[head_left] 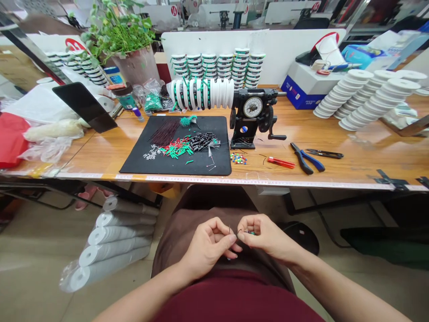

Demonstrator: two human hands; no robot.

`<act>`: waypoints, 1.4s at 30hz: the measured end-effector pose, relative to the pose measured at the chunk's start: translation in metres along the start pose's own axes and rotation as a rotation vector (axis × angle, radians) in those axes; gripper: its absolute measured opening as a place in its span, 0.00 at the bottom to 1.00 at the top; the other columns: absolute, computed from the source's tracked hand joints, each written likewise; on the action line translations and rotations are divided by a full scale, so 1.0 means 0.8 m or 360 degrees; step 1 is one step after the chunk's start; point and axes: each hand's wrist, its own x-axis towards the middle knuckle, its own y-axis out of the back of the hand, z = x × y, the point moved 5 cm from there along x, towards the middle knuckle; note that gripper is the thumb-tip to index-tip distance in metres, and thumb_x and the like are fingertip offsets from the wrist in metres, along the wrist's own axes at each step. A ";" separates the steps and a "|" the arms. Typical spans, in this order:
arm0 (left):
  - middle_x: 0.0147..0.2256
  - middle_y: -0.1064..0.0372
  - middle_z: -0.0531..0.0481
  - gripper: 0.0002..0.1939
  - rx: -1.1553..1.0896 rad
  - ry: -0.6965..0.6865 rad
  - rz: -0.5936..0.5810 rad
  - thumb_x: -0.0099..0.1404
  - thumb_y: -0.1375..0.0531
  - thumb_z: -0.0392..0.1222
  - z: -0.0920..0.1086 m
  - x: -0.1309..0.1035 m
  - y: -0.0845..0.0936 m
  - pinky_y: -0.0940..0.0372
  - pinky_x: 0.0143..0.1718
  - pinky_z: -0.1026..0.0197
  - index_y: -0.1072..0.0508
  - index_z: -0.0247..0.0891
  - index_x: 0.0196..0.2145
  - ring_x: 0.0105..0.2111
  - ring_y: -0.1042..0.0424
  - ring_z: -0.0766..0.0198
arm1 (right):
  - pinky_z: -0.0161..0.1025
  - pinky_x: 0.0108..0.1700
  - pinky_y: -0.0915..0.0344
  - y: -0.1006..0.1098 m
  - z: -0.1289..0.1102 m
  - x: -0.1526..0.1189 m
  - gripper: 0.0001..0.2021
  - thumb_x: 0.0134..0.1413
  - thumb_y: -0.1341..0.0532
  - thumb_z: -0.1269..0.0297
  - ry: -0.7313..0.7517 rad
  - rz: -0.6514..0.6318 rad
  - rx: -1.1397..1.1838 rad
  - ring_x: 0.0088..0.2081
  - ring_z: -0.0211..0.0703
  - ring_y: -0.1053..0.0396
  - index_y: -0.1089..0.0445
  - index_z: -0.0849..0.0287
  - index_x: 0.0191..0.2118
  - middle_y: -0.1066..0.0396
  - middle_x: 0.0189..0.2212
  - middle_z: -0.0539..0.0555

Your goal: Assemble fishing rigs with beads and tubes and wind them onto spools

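Note:
Both hands are held close together over my lap, below the table edge. My left hand (212, 246) is closed in a pinch, with a thin dark strand (229, 229) rising from its fingertips. My right hand (261, 235) is pinched too, on a short dark thread-like piece (239, 231); small green and blue bits (250, 232) show within its curled fingers. Their exact kind is too small to tell. Ahead lies a black mat (137, 158) bearing dark thin sticks (165, 132), green tubes (176, 151), black cylindrical pieces (204, 141) and silvery bits (152, 153).
A hand-cranked winder (251, 114) carries a row of spools (204, 94). To its right lie pliers (305, 158), thread snips (325, 154) and a red tube (280, 162). Coloured beads (238, 158) sit beside the mat. White spool stacks (375, 100) stand right; a phone (85, 105) leans left.

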 end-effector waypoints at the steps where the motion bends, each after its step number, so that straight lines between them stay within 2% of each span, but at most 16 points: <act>1: 0.30 0.31 0.49 0.25 0.0017 -0.0012 0.0002 0.53 0.30 0.50 0.002 0.000 0.000 0.29 0.26 0.67 0.39 0.32 0.31 0.30 0.24 0.62 | 0.31 0.30 0.46 0.000 0.000 0.000 0.09 0.44 0.33 0.64 -0.0003 -0.0011 -0.0001 0.26 0.33 0.42 0.32 0.65 0.27 0.35 0.23 0.51; 5: 0.32 0.31 0.48 0.25 0.0023 -0.0031 0.0019 0.52 0.29 0.50 0.005 0.000 -0.001 0.30 0.24 0.68 0.40 0.32 0.29 0.31 0.24 0.62 | 0.32 0.30 0.45 -0.003 -0.001 0.000 0.10 0.45 0.34 0.62 0.0036 -0.0065 0.0012 0.26 0.34 0.41 0.32 0.64 0.28 0.33 0.23 0.51; 11: 0.30 0.30 0.47 0.25 -0.0086 0.0027 0.0057 0.50 0.28 0.48 0.000 0.005 0.007 0.36 0.22 0.71 0.40 0.32 0.26 0.29 0.28 0.67 | 0.32 0.26 0.47 -0.002 -0.010 -0.003 0.09 0.45 0.36 0.63 0.0139 0.0272 -0.0213 0.24 0.33 0.42 0.31 0.64 0.27 0.31 0.24 0.53; 16: 0.28 0.32 0.50 0.23 -0.0233 0.0081 -0.0092 0.52 0.28 0.45 0.005 0.011 0.000 0.47 0.20 0.74 0.40 0.32 0.25 0.23 0.41 0.77 | 0.33 0.29 0.41 -0.005 -0.017 -0.005 0.08 0.47 0.37 0.63 0.0206 0.0174 -0.0023 0.25 0.36 0.37 0.33 0.63 0.28 0.31 0.25 0.52; 19: 0.28 0.34 0.52 0.24 -0.0310 0.0094 -0.0168 0.51 0.28 0.46 0.007 0.014 -0.007 0.53 0.20 0.73 0.41 0.31 0.25 0.20 0.47 0.80 | 0.36 0.37 0.37 0.004 -0.040 -0.016 0.06 0.54 0.38 0.63 0.0476 0.0146 -0.0382 0.31 0.39 0.33 0.30 0.61 0.33 0.30 0.30 0.53; 21: 0.28 0.34 0.51 0.24 -0.0308 0.0077 -0.0182 0.51 0.28 0.46 0.007 0.015 -0.010 0.56 0.20 0.72 0.41 0.32 0.25 0.20 0.48 0.80 | 0.40 0.49 0.37 0.029 -0.064 -0.028 0.07 0.59 0.38 0.63 0.0764 0.0283 -0.0819 0.44 0.44 0.32 0.29 0.58 0.42 0.29 0.41 0.55; 22: 0.28 0.33 0.50 0.24 -0.0303 0.0065 -0.0181 0.52 0.28 0.46 0.008 0.015 -0.010 0.56 0.20 0.72 0.41 0.32 0.25 0.20 0.48 0.79 | 0.41 0.53 0.38 0.053 -0.076 -0.035 0.10 0.60 0.39 0.61 0.0900 0.0443 -0.1001 0.48 0.46 0.33 0.30 0.57 0.46 0.30 0.46 0.57; 24: 0.28 0.32 0.49 0.24 -0.0307 0.0041 -0.0173 0.52 0.28 0.46 0.008 0.015 -0.010 0.57 0.20 0.71 0.41 0.32 0.26 0.20 0.47 0.79 | 0.44 0.55 0.40 0.124 -0.095 -0.050 0.11 0.63 0.42 0.60 0.1105 0.1088 -0.1332 0.51 0.48 0.34 0.32 0.57 0.48 0.30 0.47 0.58; 26: 0.28 0.31 0.48 0.24 -0.0334 0.0027 -0.0159 0.52 0.28 0.46 0.009 0.015 -0.008 0.58 0.20 0.71 0.41 0.32 0.26 0.20 0.47 0.79 | 0.46 0.54 0.40 0.205 -0.103 -0.064 0.12 0.62 0.42 0.59 0.1210 0.1713 -0.1659 0.49 0.52 0.33 0.31 0.61 0.45 0.30 0.45 0.62; 27: 0.28 0.31 0.48 0.24 -0.0351 0.0023 -0.0152 0.52 0.28 0.46 0.009 0.014 -0.007 0.58 0.20 0.71 0.41 0.32 0.26 0.20 0.47 0.80 | 0.47 0.53 0.40 0.244 -0.102 -0.063 0.12 0.61 0.42 0.60 0.1164 0.1877 -0.1839 0.48 0.54 0.33 0.31 0.63 0.44 0.30 0.43 0.64; 29: 0.28 0.31 0.48 0.25 -0.0380 0.0020 -0.0145 0.52 0.28 0.45 0.010 0.013 -0.006 0.58 0.21 0.71 0.42 0.32 0.26 0.19 0.48 0.80 | 0.46 0.51 0.40 0.318 -0.094 -0.053 0.11 0.55 0.39 0.63 0.0875 0.1968 -0.2038 0.48 0.56 0.33 0.33 0.64 0.42 0.30 0.43 0.67; 31: 0.28 0.31 0.48 0.25 -0.0399 0.0013 -0.0148 0.52 0.28 0.45 0.010 0.013 -0.006 0.58 0.21 0.70 0.42 0.32 0.26 0.19 0.48 0.80 | 0.43 0.45 0.39 0.372 -0.082 -0.038 0.13 0.49 0.33 0.64 0.0498 0.1774 -0.2065 0.43 0.54 0.32 0.32 0.62 0.40 0.29 0.40 0.64; 33: 0.28 0.31 0.48 0.25 -0.0411 0.0000 -0.0145 0.53 0.29 0.46 0.011 0.013 -0.006 0.59 0.21 0.70 0.42 0.32 0.26 0.19 0.48 0.80 | 0.41 0.38 0.40 0.394 -0.075 -0.025 0.12 0.47 0.30 0.66 0.0329 0.1511 -0.2047 0.35 0.48 0.31 0.32 0.61 0.36 0.28 0.35 0.60; 35: 0.28 0.31 0.48 0.24 -0.0414 -0.0005 -0.0138 0.53 0.29 0.45 0.011 0.013 -0.006 0.59 0.21 0.70 0.42 0.32 0.27 0.19 0.48 0.80 | 0.40 0.37 0.43 0.392 -0.076 -0.018 0.10 0.47 0.30 0.68 0.0352 0.1397 -0.2096 0.34 0.46 0.33 0.33 0.60 0.31 0.28 0.32 0.59; 38: 0.28 0.31 0.48 0.24 -0.0419 -0.0005 -0.0123 0.53 0.29 0.45 0.010 0.014 -0.006 0.60 0.21 0.70 0.42 0.32 0.27 0.18 0.49 0.81 | 0.42 0.37 0.48 0.377 -0.082 -0.016 0.09 0.53 0.34 0.67 0.0469 0.1511 -0.2245 0.38 0.50 0.36 0.35 0.59 0.28 0.31 0.32 0.59; 42: 0.28 0.31 0.49 0.23 -0.0416 -0.0029 -0.0131 0.53 0.29 0.45 0.010 0.013 -0.002 0.59 0.22 0.71 0.41 0.32 0.26 0.19 0.48 0.80 | 0.43 0.36 0.52 0.364 -0.080 -0.016 0.10 0.60 0.40 0.63 0.0558 0.1672 -0.2371 0.36 0.50 0.38 0.36 0.60 0.29 0.33 0.30 0.60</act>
